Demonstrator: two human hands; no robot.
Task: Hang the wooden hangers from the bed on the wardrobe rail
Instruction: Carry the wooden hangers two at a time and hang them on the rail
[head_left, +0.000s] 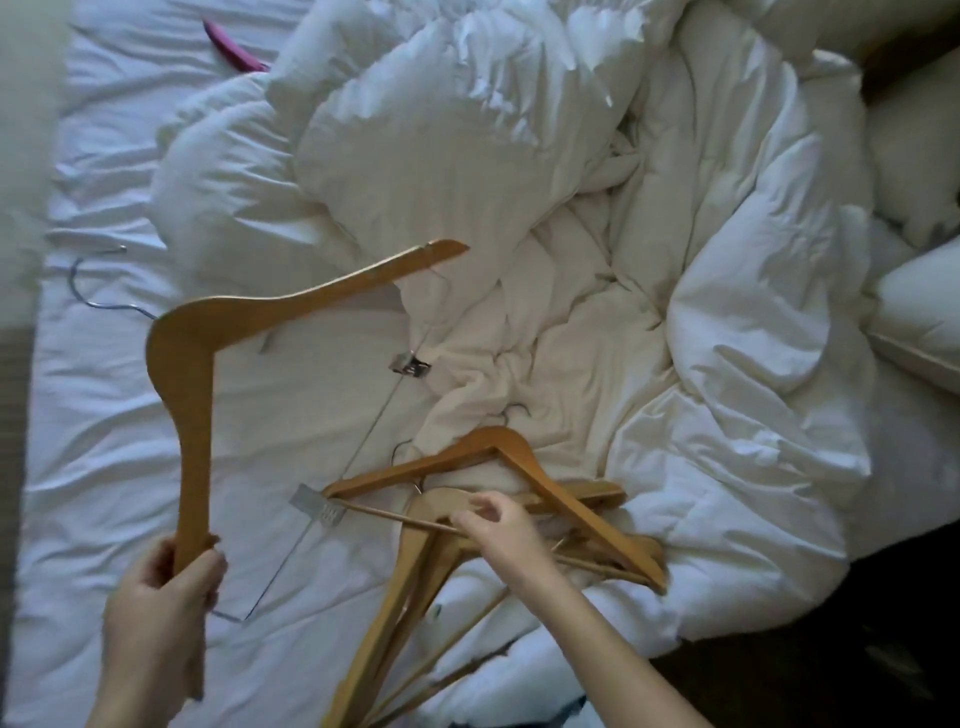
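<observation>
The left grip (161, 597) is closed round the near end of one arm of a hanger (197, 338), with fingers and thumb wrapped on the wood. This hanger is held up over the bed (104, 467) at the near left. Its hook (88, 291) is turned to the left, and a wire bar with two clips (410, 362) is slung across it. The right grip (498, 530) is pinched, so far as can be told, on the thin rod of the top hanger (519, 457) in the pile (410, 587). The pile lies at the near middle of the bed, against the edge of the duvet (727, 312)

The wood is judged stiff, light and smooth. Nothing will give under a hold, though varnished arms may be expected to slide through a loose one. With a hold at an arm's tip the weight is left to swing, so the neck below the hook, or the hook itself, is judged the better place. The pile is crossed and interlocked, so hooks and rods may be snagged if one is drawn out quickly. The thin rod is judged the weakest part. The wardrobe rail is not seen
</observation>
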